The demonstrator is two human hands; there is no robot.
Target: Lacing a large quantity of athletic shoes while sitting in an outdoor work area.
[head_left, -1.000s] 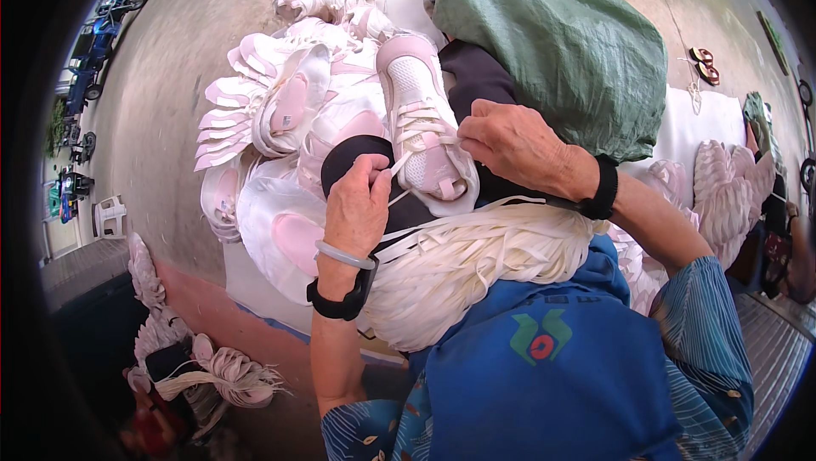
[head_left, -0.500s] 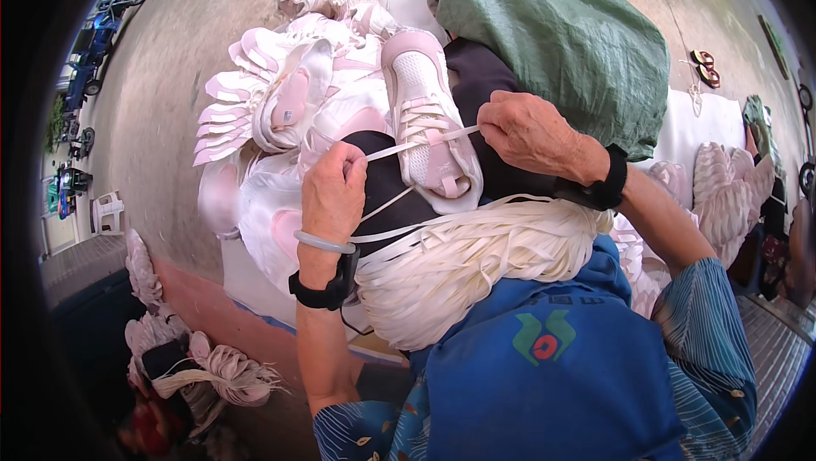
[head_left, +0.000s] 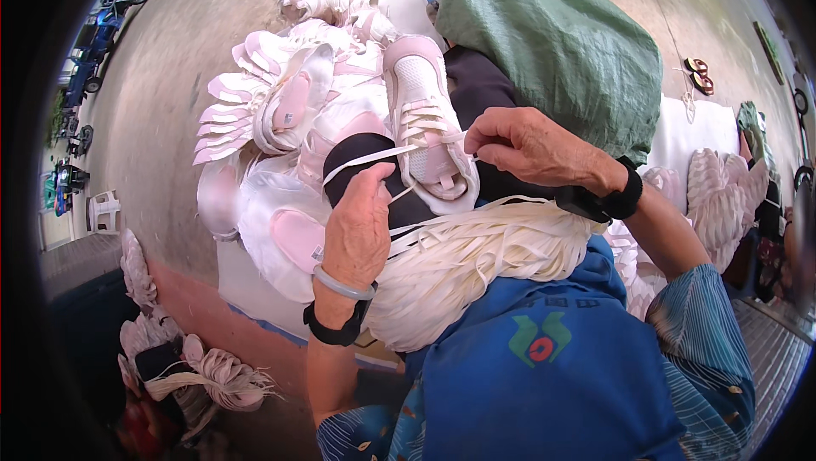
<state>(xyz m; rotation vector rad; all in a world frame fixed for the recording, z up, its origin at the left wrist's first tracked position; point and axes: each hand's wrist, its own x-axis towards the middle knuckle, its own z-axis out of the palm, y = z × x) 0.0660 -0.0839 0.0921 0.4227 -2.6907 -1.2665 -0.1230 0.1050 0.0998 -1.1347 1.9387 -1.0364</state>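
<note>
Pink shoe (head_left: 425, 125) btwn both hands.

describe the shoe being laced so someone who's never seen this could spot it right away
Find the big green sack at the top; just below its left edge, on a dark lap, lies one pink and white sneaker. Unlike the loose shoes piled to its left, it has a white lace pulled taut between the left hand and right hand.

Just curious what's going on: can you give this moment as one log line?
left hand: pulling white lace | right hand: pinching lace end | pink-and-white sneaker: on lap
</note>
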